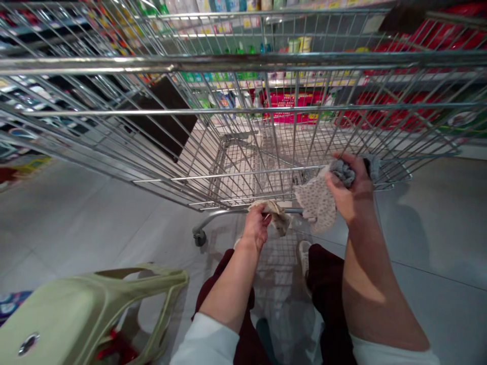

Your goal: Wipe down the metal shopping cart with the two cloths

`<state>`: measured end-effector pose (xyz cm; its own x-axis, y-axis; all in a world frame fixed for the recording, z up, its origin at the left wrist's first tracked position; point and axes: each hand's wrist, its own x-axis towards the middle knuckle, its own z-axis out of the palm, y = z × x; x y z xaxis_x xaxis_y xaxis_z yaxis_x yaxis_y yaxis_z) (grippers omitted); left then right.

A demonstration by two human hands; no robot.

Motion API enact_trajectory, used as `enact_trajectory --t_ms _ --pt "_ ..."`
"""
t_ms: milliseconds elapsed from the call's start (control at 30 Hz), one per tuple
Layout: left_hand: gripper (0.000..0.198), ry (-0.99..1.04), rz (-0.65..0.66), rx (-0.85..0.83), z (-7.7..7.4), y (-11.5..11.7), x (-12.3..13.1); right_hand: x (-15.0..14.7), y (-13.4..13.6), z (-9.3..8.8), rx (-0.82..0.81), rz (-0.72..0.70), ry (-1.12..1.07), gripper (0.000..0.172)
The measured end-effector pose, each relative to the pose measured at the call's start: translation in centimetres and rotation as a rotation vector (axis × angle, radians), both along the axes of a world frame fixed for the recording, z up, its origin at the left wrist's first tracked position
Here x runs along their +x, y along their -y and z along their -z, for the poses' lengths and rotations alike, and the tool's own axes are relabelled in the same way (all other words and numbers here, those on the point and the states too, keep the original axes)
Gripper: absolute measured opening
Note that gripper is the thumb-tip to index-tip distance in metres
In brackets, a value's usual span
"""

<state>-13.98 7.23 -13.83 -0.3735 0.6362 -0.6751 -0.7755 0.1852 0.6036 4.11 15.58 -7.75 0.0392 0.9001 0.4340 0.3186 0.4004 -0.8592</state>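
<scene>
A metal wire shopping cart (243, 112) stands side-on before me. At its lower right, my right hand (352, 185) is closed around a bunched grey patterned cloth (317, 197), whose loose part hangs down to the left. Against the lower frame of the cart, my left hand (257, 223) grips a beige, stained cloth (279, 218). The ends of that cloth droop to the right of my fingers. Bare wire mesh shows across the cart's bottom.
A pale green plastic stool (68, 309) stands at the lower left, with something red beneath it. Behind the cart, shelves hold bottles (232, 56) and red packages (395, 109). A dark panel (163, 119) hangs on the cart's left part. A caster (199, 237) sits near my left foot.
</scene>
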Motion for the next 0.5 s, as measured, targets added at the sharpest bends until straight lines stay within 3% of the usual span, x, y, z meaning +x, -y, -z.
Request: enact_trajectory --t_ms 300,500 --pt "0.014 -0.072 0.044 0.128 -2.3 0.6 1.4 -0.1 0.2 -0.4 -0.007 0.003 0.021 0.042" --pt "0.015 -0.120 0.111 0.129 -1.7 0.4 2.0 -0.1 0.0 0.0 -0.015 0.011 0.028 0.044"
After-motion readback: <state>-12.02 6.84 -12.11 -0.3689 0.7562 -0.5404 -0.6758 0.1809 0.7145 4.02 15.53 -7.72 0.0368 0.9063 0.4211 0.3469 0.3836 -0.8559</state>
